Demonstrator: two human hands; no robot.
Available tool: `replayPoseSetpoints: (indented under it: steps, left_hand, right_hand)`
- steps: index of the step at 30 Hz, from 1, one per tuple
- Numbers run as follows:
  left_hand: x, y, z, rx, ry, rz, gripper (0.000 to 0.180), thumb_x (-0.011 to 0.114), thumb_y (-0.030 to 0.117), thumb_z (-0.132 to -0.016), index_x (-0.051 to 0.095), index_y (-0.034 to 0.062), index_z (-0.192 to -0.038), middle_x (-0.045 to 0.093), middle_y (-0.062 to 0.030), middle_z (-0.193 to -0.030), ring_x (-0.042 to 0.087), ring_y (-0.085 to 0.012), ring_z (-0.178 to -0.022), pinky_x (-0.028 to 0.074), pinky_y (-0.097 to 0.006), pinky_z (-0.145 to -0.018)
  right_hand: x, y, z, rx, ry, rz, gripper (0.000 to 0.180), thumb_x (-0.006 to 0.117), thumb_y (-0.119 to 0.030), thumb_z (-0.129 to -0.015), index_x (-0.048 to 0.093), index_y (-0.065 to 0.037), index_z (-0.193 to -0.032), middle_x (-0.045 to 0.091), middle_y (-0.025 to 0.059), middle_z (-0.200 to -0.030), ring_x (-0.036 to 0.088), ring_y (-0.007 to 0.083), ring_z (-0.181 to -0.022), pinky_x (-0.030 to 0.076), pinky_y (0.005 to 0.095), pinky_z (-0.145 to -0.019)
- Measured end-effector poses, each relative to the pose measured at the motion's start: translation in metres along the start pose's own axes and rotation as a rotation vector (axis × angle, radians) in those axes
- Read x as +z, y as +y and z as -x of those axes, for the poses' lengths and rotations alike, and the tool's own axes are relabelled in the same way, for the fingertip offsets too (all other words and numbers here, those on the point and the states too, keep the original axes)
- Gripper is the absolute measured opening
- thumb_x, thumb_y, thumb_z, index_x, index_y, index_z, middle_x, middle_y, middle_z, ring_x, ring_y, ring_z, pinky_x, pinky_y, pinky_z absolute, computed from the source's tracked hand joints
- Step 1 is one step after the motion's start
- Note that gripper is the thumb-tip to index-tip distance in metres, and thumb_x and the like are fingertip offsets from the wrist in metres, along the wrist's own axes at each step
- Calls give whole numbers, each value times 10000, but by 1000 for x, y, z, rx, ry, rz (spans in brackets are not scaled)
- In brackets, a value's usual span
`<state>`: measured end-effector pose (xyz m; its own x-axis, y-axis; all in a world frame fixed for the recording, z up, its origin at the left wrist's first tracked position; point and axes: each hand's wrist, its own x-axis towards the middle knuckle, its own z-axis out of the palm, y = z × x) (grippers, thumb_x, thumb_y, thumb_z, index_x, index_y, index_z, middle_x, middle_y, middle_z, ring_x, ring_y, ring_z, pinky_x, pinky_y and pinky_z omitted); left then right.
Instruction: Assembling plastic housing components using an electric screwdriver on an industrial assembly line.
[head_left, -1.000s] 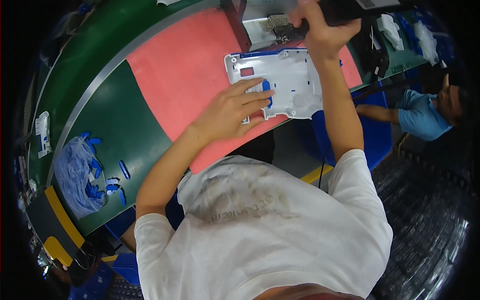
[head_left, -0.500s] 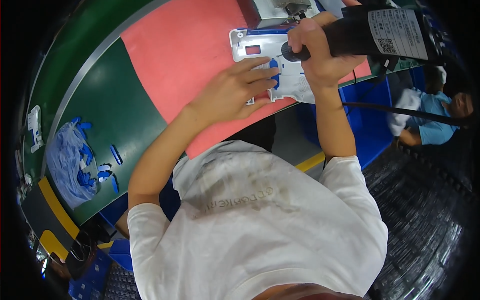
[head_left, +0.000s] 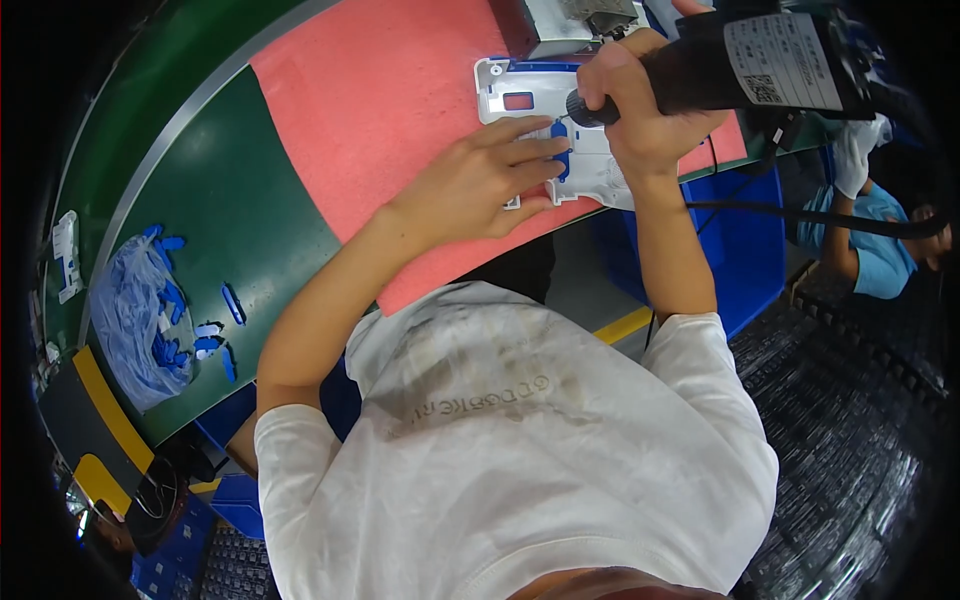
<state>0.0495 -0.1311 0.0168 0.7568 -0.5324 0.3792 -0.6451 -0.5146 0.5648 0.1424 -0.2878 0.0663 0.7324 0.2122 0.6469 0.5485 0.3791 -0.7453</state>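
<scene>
A white plastic housing (head_left: 592, 150) with blue trim and a small rectangular cutout lies on the pink mat. Across its left part rests my left hand (head_left: 500, 170), fingers stretched and spread, touching a narrow blue plastic piece (head_left: 562, 163) set in the housing. My right hand (head_left: 640, 110) is wrapped round a black electric screwdriver (head_left: 690, 78), held nearly level over the housing. The screwdriver's dark ribbed nose points left, with its tip at the upper end of the blue piece. Whether a screw sits under the tip is too small to tell.
On the green table (head_left: 220, 200) to the left lie a clear plastic bag (head_left: 135, 320) with blue parts and several loose blue pieces (head_left: 232, 303). A metal fixture (head_left: 560, 28) stands behind the housing. A black cable (head_left: 800, 212) runs right, towards a co-worker (head_left: 870, 240) beyond a blue bin (head_left: 745, 250).
The housing and my left hand sit slightly further right in the view, while the screwdriver tip stays near the blue piece's upper end. The co-worker's gloved hand has risen.
</scene>
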Motion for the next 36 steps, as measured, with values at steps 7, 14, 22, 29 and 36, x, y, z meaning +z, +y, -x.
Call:
replayPoseSetpoints:
  steps: [7, 14, 22, 29, 36]
  left_hand:
    - [2, -1, 0, 5, 11, -8, 363, 727, 185, -773, 678, 44, -1103, 600, -57, -1285, 484, -280, -1271, 480, -409, -999]
    - [2, -1, 2, 4, 5, -2, 356, 718, 227, -795, 676, 35, -1091, 606, -56, -1271, 481, -267, -1274, 461, -394, -1019]
    - [1, -2, 3, -1, 7, 16, 328, 706, 261, -814, 681, 32, -1048, 617, -54, -1249, 476, -260, -1276, 451, -386, -1030]
    - [-3, 1, 4, 28, 11, -7, 313, 706, 253, -808, 690, 48, -1045, 614, -44, -1257, 477, -247, -1274, 464, -386, -1013]
    - [-5, 3, 0, 79, 35, 35, 324, 743, 140, -755, 681, 24, -1052, 610, -82, -1270, 493, -311, -1263, 474, -413, -997]
  right_hand:
    - [21, -23, 2, 171, 204, 202, 610, 586, 44, -841, 245, 2, -1345, 502, 38, -615, 484, 109, -465, 427, 244, -452]
    - [13, -10, 7, 142, 164, 234, 615, 589, 43, -839, 256, 8, -1355, 501, 39, -627, 494, 117, -477, 432, 246, -470]
    - [-3, 4, 11, 7, -82, 35, 528, 554, 150, -786, 339, -58, -1221, 570, 87, -660, 519, 143, -497, 487, 301, -511]
    - [1, -1, 14, -50, -73, 220, 471, 564, 101, -812, 332, -52, -1192, 577, 78, -670, 550, 151, -519, 473, 269, -521]
    - [-33, -31, -52, -266, 233, 8, 434, 581, 70, -814, 420, -39, -1202, 551, 80, -662, 545, 196, -492, 498, 362, -504]
